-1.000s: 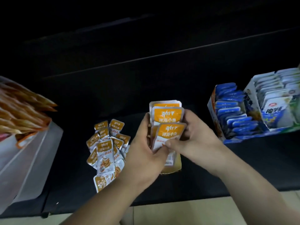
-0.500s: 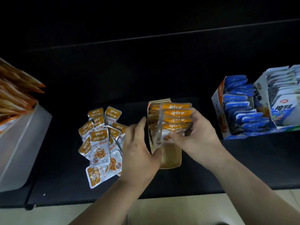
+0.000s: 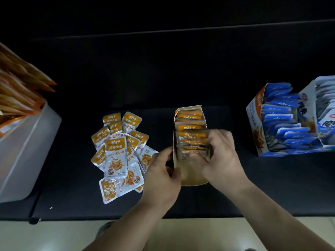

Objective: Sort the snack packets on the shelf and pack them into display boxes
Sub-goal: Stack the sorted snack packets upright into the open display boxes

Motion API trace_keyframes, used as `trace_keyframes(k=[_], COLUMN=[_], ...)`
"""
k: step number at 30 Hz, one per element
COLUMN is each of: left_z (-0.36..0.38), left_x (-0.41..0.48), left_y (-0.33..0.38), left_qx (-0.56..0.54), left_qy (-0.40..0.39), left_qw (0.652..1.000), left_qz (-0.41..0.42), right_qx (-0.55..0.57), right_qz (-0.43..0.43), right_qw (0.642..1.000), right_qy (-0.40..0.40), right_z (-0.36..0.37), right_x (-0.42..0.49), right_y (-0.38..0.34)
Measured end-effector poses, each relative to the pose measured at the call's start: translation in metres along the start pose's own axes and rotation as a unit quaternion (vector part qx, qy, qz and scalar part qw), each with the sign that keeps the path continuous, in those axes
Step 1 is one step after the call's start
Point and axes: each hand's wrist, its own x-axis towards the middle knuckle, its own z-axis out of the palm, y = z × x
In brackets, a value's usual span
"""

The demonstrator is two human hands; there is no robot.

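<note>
A narrow cardboard display box (image 3: 194, 180) lies on the black shelf, holding a row of orange-and-silver snack packets (image 3: 189, 122). My right hand (image 3: 223, 158) grips a small stack of the same packets (image 3: 193, 142) inside the box, fingers curled over them; the image is blurred there. Holding the box's left wall near its front end is my left hand (image 3: 163, 171). A loose pile of orange packets (image 3: 117, 153) lies on the shelf just left of my left hand.
A blue display box (image 3: 257, 124) full of blue packets stands at the right, a white box of pale packets (image 3: 326, 113) beside it. A translucent white bin (image 3: 23, 151) with long orange packets stands at the left. The shelf's front edge (image 3: 272, 215) runs below.
My right hand has brought the stack of packets down from above the box into it. My left hand has shifted from the stack to the box's left wall.
</note>
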Motion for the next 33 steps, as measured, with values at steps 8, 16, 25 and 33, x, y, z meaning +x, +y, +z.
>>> trace_keyframes(k=[8,16,25,33], left_z=[-0.002,-0.001,-0.001,0.001], left_x=[-0.002,-0.002,-0.005,-0.009], left_y=[0.016,0.022,0.027,0.026], left_qx=[0.045,0.046,0.093,0.087], left_qy=[0.040,0.068,0.075,0.045], left_qw=[0.997,0.992,0.981,0.985], left_qz=[0.054,0.097,0.152,0.142], right_qx=[0.069,0.177,0.116,0.088], right_qz=[0.085,0.175,0.185,0.099], right_qw=[0.993,0.967,0.969,0.983], right_qy=[-0.038,-0.061,-0.112,-0.125], right_z=[-0.001,-0.002,0.010,0.009], right_x=[-0.017,-0.020,-0.032,-0.033], right_y=[0.016,0.016,0.019,0.016])
